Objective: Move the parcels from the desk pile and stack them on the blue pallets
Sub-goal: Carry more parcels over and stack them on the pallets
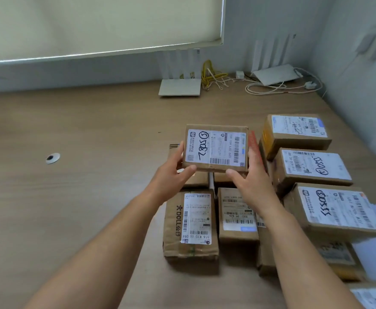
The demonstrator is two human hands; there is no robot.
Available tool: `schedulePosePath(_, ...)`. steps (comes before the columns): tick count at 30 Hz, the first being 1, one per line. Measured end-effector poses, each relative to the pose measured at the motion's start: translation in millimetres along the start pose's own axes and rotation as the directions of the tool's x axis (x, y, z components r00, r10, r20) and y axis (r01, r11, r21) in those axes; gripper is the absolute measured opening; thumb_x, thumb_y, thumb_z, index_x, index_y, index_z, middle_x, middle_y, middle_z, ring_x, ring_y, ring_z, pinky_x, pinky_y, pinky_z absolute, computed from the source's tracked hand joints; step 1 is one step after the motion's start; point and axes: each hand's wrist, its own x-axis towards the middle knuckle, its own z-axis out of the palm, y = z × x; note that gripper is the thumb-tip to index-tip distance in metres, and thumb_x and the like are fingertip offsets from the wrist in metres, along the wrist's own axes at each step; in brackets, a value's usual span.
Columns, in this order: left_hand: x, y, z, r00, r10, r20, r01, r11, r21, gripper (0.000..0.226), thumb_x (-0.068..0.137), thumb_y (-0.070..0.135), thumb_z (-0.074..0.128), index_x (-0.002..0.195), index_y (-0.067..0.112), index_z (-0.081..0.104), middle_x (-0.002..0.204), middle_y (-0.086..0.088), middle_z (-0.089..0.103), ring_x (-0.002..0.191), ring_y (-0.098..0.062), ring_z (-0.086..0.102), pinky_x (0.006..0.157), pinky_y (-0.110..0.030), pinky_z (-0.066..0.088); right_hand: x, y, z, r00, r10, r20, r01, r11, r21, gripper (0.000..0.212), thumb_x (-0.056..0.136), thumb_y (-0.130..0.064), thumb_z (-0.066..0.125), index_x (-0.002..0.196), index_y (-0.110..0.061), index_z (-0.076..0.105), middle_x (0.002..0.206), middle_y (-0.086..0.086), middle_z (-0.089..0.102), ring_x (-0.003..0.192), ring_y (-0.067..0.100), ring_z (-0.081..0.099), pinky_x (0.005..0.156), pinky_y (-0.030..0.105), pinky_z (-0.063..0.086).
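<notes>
A small brown cardboard parcel (216, 148) with a white shipping label and black marker writing is held above the desk pile. My left hand (173, 175) grips its left side, thumb on the front edge. My right hand (249, 181) grips its right side. Below and around it lie several more labelled parcels on the wooden desk (71, 197): a DOLL-printed box (190, 226), one beside it (237, 215), and three in a row on the right (296, 132), (314, 168), (336, 210). No blue pallet is in view.
At the back of the desk sit two white routers (180, 86), (276, 73) with yellow and white cables (213, 76). A round cable grommet (52, 157) is set in the desk at left. Grey partition walls bound the back and right side; a roller blind hangs above.
</notes>
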Motion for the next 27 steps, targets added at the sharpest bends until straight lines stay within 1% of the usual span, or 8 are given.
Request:
schedulePosePath(1,-9,-3,-3,1.000,-0.011,-0.016,0.011,1.000,-0.003,0.066,0.093,0.024,0.055,0.145,0.045,0.020,0.128,0.015,0.057,0.116,-0.002,0.053,0.103,-0.037,0.043,-5,-2,5,1.000,-0.007,0.006,0.007,1.000,-0.007,0.075,0.088,-0.029,0.061,0.148,-0.032,0.015,0.142,-0.014,0.039,0.131,0.007,0.036,0.111,0.040,0.031)
schedulePosePath(4,-38,-11,-13,0.997,-0.042,-0.067,0.043,0.999,0.010,0.068,0.094,0.025,0.055,0.146,0.044,0.016,0.134,0.013,0.052,0.116,-0.003,0.052,0.101,-0.032,0.043,-23,-9,18,0.999,-0.022,0.030,0.023,0.999,-0.042,0.075,0.087,-0.033,0.061,0.148,-0.028,0.018,0.144,-0.007,0.040,0.133,0.013,0.038,0.107,0.047,0.038)
schedulePosePath(7,-64,-21,-27,0.993,-0.048,-0.107,0.051,0.998,0.022,0.068,0.093,0.028,0.055,0.146,0.045,0.015,0.133,0.013,0.052,0.116,-0.005,0.052,0.096,-0.028,0.044,-42,-23,31,0.997,-0.054,0.057,0.056,0.998,-0.040,0.077,0.088,-0.030,0.062,0.149,-0.025,0.016,0.147,-0.005,0.037,0.135,0.014,0.035,0.109,0.045,0.036)
schedulePosePath(11,-104,-39,-51,0.980,-0.075,-0.183,0.073,0.997,-0.020,0.067,0.093,0.027,0.056,0.144,0.046,0.017,0.126,0.015,0.055,0.110,-0.004,0.055,0.088,-0.019,0.039,-69,-44,56,0.987,-0.133,0.094,0.140,0.988,-0.066,0.077,0.090,-0.029,0.061,0.150,-0.025,0.013,0.148,-0.006,0.034,0.136,0.012,0.032,0.112,0.035,0.029)
schedulePosePath(15,-148,-63,-84,0.964,-0.090,-0.252,0.078,0.995,-0.057,0.067,0.093,0.025,0.057,0.145,0.044,0.021,0.124,0.015,0.058,0.104,0.002,0.056,0.080,-0.009,0.041,-97,-70,95,0.975,-0.180,0.131,0.192,0.978,-0.082,0.077,0.089,-0.030,0.061,0.150,-0.023,0.016,0.147,-0.002,0.037,0.135,0.014,0.034,0.111,0.041,0.032)
schedulePosePath(18,-187,-80,-114,0.946,-0.102,-0.307,0.085,0.994,-0.069,0.066,0.092,0.025,0.057,0.145,0.044,0.022,0.120,0.018,0.059,0.100,0.009,0.056,0.074,-0.002,0.040,-123,-92,131,0.963,-0.218,0.156,0.232,0.970,-0.077,0.076,0.088,-0.027,0.062,0.149,-0.020,0.018,0.146,0.000,0.038,0.134,0.016,0.036,0.111,0.038,0.032)
schedulePosePath(23,-263,-114,-160,0.908,-0.146,-0.393,0.113,0.988,-0.105,0.067,0.092,0.024,0.057,0.146,0.042,0.022,0.120,0.018,0.059,0.105,0.002,0.057,0.081,-0.007,0.040,-175,-128,192,0.930,-0.291,0.225,0.320,0.942,-0.104,0.075,0.088,-0.027,0.062,0.149,-0.021,0.019,0.140,-0.001,0.043,0.128,0.015,0.041,0.106,0.034,0.036)
schedulePosePath(27,-321,-138,-198,0.875,-0.174,-0.451,0.136,0.984,-0.117,0.067,0.093,0.025,0.056,0.148,0.039,0.019,0.125,0.015,0.057,0.109,-0.002,0.056,0.092,-0.018,0.041,-212,-155,242,0.895,-0.353,0.272,0.390,0.915,-0.097,0.076,0.087,-0.026,0.063,0.149,-0.020,0.020,0.138,0.000,0.045,0.124,0.013,0.044,0.105,0.036,0.040)
